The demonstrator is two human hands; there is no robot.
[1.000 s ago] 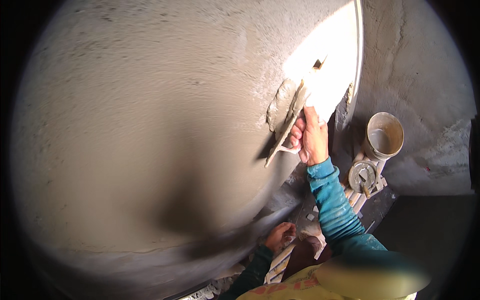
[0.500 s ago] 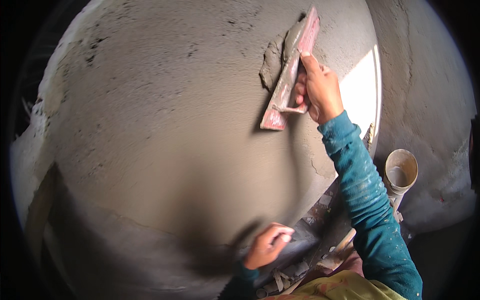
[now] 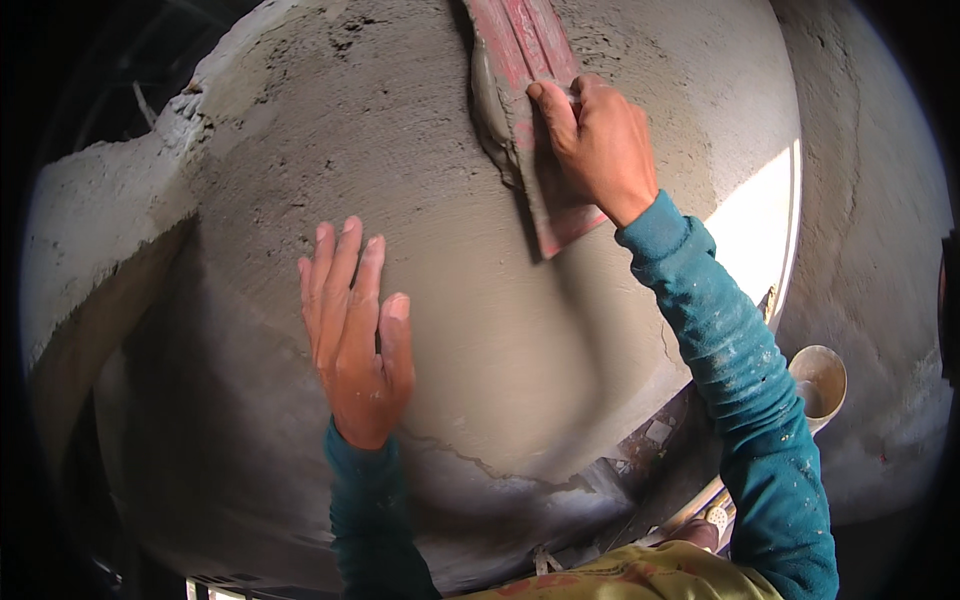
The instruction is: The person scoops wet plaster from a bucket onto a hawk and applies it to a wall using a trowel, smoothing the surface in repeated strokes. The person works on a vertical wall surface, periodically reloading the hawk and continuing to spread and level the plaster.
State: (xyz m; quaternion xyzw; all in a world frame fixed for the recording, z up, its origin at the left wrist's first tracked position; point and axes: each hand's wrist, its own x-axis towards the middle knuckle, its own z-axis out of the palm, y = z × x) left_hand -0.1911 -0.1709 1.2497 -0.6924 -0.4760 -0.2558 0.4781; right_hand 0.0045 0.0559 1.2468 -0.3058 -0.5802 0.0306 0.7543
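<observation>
My right hand (image 3: 605, 145) is closed round the handle of a red plastering float (image 3: 515, 50) smeared with grey mortar. The float's face lies against the wall (image 3: 450, 290), and a thick ridge of wet mortar (image 3: 490, 115) bulges along its left edge. Its top end runs out of the picture. Lower left, my left hand (image 3: 355, 340) is held up with stretched fingers and nothing in it; whether it touches the wall I cannot tell. Smooth wet plaster covers the wall below the float, while the upper left is rough and pitted.
A pale bucket (image 3: 820, 380) stands at the right, partly behind my right sleeve. Rubble (image 3: 655, 435) lies at the wall's foot. A broken wall edge (image 3: 180, 125) borders a dark opening at the upper left. Bright sunlight (image 3: 760, 220) falls on the wall's right side.
The float has shifted left and turned flatter to the wall, pressing the mortar along its left edge. My left hand has risen to the left, its curled fingers now stretched out. The view has shifted.
</observation>
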